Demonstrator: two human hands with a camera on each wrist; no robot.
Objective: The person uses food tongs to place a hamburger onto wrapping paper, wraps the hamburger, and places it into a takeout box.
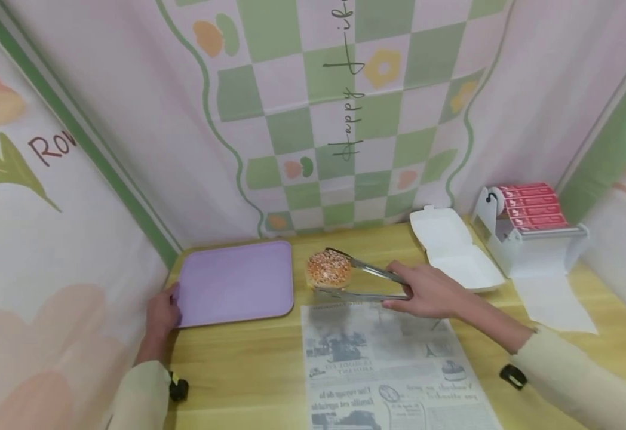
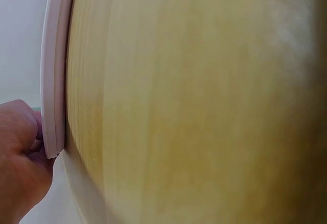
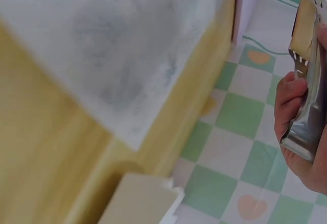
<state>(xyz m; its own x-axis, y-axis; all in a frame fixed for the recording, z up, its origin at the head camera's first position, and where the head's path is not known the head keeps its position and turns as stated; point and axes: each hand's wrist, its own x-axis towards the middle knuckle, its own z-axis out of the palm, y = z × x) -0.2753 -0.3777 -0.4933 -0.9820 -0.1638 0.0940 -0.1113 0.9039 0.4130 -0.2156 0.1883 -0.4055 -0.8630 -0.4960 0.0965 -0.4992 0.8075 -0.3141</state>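
My right hand [image 1: 428, 291] grips a pair of metal tongs [image 1: 369, 296], fingers wrapped about its arms. Between the tong tips is a sesame-topped burger [image 1: 329, 269], above the table just right of a purple tray [image 1: 232, 280]. In the right wrist view the tongs [image 3: 310, 117] stand along the right edge, with the pale side of the burger [image 3: 303, 27] between the slotted ends. At the tray's left edge, my left hand [image 1: 162, 312] holds the rim. The left wrist view has the hand [image 2: 23, 157] at the tray's rim [image 2: 55, 76], some fingers hidden behind it.
Printed newspaper-style paper [image 1: 383, 370] lies on the wooden table [image 1: 238, 376] in front of the burger. An opened white takeaway box [image 1: 442, 233] sits behind my right hand. A dispenser [image 1: 539, 251] with a red label roll stands at the right. A checkered curtain [image 1: 329, 119] hangs behind.
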